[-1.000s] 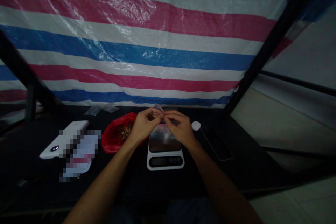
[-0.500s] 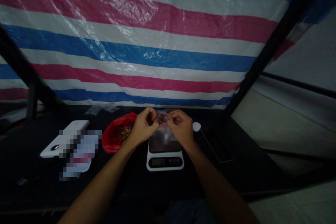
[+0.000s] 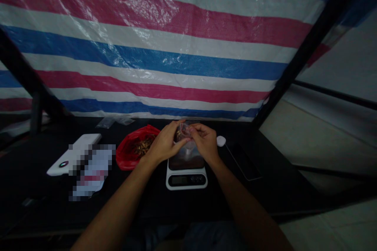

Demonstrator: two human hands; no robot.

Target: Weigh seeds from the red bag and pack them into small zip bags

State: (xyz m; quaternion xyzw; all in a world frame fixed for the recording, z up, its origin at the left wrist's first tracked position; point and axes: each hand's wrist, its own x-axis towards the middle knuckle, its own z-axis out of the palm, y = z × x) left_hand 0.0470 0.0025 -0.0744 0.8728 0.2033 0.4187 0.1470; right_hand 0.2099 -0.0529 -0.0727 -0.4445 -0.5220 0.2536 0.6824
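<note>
Both my left hand [image 3: 165, 144] and my right hand [image 3: 206, 143] pinch a small clear plastic bag [image 3: 184, 131] between their fingers. Something brown shows inside it, too small to identify. Directly below the hands stands a white digital kitchen scale [image 3: 186, 180] with a dark top and display. My left hand is nearest a red plastic bag [image 3: 125, 159] holding a heap of brown dried pieces [image 3: 141, 146]. Neither hand touches the scale.
A white phone [image 3: 73, 156] and a pixelated paper sheet [image 3: 92, 172] lie at left on the black table [image 3: 44, 200]. A small white corded device [image 3: 221, 141] sits right of the scale. Loose clear bags [image 3: 114, 121] lie at the back, before a striped tarp [image 3: 147, 59].
My hands have drawn closer together around the small bag, which now sits slightly nearer my left hand. The scale and the red bag look unmoved, apart from a slight camera shift.
</note>
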